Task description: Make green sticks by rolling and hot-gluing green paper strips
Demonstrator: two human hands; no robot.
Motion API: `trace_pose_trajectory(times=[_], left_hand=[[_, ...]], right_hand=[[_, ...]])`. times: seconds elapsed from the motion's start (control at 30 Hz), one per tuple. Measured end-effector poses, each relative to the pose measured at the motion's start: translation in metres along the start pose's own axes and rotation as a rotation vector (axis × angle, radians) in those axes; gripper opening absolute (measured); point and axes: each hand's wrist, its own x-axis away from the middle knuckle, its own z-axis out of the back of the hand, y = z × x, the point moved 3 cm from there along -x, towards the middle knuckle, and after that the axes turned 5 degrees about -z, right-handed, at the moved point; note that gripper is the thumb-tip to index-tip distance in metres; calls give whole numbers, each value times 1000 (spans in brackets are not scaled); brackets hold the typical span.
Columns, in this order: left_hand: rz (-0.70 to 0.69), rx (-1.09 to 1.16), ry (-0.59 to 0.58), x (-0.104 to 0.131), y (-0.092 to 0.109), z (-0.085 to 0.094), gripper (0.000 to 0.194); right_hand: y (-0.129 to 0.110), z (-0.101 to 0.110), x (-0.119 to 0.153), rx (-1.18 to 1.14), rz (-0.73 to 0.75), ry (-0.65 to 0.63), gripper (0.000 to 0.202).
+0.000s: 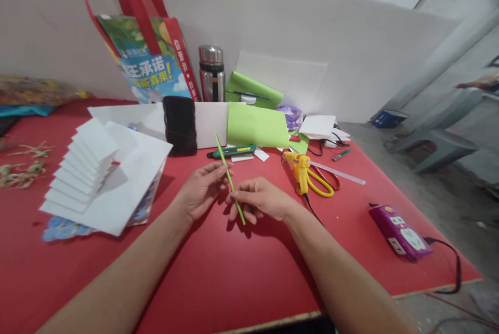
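A thin strip of bright green paper (231, 181) is held slantwise above the red table by both hands. My left hand (205, 186) pinches it near its upper half, thumb and fingers closed on it. Lower down, my right hand (259, 199) grips the same strip between thumb and fingers. Just beyond the hands lie a green utility knife (234, 151) and small white paper scraps (261, 154). A yellow hot glue gun (299, 170) with a clear glue stick rests to the right, beside yellow-handled scissors (322, 184).
Stacked white foam-board steps (80, 170) stand on a white board at left. Behind are a black phone (180, 126), a green sheet (257, 125), a steel thermos (212, 74) and a shopping bag (148, 64). A purple power box (399, 232) with a cord sits near the right edge.
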Motion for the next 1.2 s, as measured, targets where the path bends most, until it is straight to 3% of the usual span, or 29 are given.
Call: trace_pose_trajectory(times=[0.13,0.27,0.37,0.57,0.63,0.7,0.8,1.0,1.2], left_hand=[[-19,-18,25,1,1,1,25],[71,-50,-48,7,-1,-7,27],[51,-50,-72,10,1,-11,28],[-115,-94,84,7,8,-7,28],[-86,-118,78,7,7,-9,27],[-56,-169,56,10,5,-12,27],[-20,-268,19,15,0,-17,28],[15,-376,-79,23,-6,-25,29],[47,-351,-89,24,-5,-26,31]], right_hand=[[1,-2,0,20,-34,-24,41],[1,0,-4,-78,90,68,42],[0,0,-4,-80,112,89,40],[1,-2,0,77,-9,91,39],[0,1,0,162,27,179,42],[-2,9,1,190,144,380,41],[-5,19,2,57,293,589,33],[-6,19,0,-173,316,570,29],[-8,17,1,-264,275,541,25]])
